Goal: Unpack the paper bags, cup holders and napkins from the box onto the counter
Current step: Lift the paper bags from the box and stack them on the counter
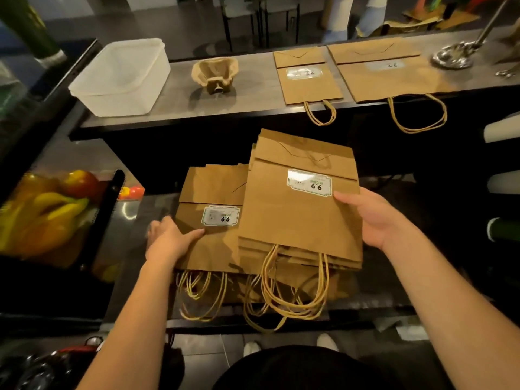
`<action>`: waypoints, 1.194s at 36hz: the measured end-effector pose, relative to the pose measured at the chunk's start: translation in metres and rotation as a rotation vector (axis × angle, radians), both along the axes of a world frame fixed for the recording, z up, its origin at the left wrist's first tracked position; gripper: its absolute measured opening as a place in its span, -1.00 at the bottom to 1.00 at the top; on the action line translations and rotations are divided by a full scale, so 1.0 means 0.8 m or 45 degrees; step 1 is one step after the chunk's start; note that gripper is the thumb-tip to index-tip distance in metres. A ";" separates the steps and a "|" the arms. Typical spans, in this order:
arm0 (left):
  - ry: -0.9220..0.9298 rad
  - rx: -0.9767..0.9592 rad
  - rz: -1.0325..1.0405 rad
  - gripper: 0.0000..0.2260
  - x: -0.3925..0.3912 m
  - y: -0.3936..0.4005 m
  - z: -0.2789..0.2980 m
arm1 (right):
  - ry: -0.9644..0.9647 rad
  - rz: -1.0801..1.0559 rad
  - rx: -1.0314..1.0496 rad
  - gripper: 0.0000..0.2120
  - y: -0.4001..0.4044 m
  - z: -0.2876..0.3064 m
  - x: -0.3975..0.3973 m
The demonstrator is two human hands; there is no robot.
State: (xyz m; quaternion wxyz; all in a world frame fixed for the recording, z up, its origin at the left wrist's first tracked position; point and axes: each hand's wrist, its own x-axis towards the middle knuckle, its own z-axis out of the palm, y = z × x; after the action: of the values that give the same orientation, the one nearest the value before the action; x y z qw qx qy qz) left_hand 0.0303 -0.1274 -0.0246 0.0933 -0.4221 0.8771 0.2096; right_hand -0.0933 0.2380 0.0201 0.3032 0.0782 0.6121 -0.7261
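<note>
— Both forearms come in from 6 o'clock. What do the hands hold?

— Left hand (pixel 168 240) grips the smaller stack of paper bags (pixel 208 220) at its 9 o'clock edge, thumb on top, the other fingers under it. Right hand (pixel 368 218) holds the larger stack (pixel 298 218) at its 3 o'clock edge; thumb lies on the top bag, the rest are hidden below.

— Which step is this?

— I judge the bags are being carried out, above a lower shelf. The next move asks to lift both stacks toward 12 o'clock and lay them flat on the counter (pixel 253 88), probably onto the two bags there.

— Count, please.

— Two stacks in the hands; how many bags each has I cannot tell. On the counter: two flat bags, one small (pixel 309 77), one large (pixel 394 74), one pile of cup holders (pixel 215 73), one white tub (pixel 121 77). Napkins I do not see.
</note>
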 end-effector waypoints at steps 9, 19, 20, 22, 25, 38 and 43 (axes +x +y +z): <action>0.418 0.118 0.060 -0.64 0.000 -0.005 0.075 | 0.008 0.055 -0.042 -0.67 -0.006 -0.004 0.006; 0.918 0.817 -0.337 -0.70 -0.011 0.092 0.153 | -0.028 0.093 -0.116 -0.63 0.001 -0.007 0.021; 0.937 0.834 -0.353 -0.70 -0.012 0.102 0.150 | -0.026 0.076 -0.115 -0.62 0.005 -0.010 0.022; 0.952 0.820 -0.394 -0.69 -0.016 0.116 0.146 | -0.019 0.036 -0.116 -0.63 0.014 -0.017 0.023; 0.933 0.827 -0.439 -0.67 -0.020 0.126 0.144 | -0.045 -0.016 -0.122 -0.67 0.026 -0.028 0.023; 1.090 0.881 -0.343 -0.69 -0.021 0.085 0.174 | -0.216 -0.034 -0.010 -0.66 0.020 -0.047 0.035; 1.005 0.921 -0.274 -0.68 -0.012 0.076 0.157 | -0.220 0.051 -0.038 -0.56 -0.001 -0.045 0.039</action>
State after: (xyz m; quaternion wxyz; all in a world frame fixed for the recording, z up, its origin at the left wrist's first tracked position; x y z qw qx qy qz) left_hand 0.0209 -0.0669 0.1006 -0.0829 -0.1599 0.7556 0.6298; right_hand -0.0625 0.2369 -0.0156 0.3704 0.1237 0.5743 -0.7195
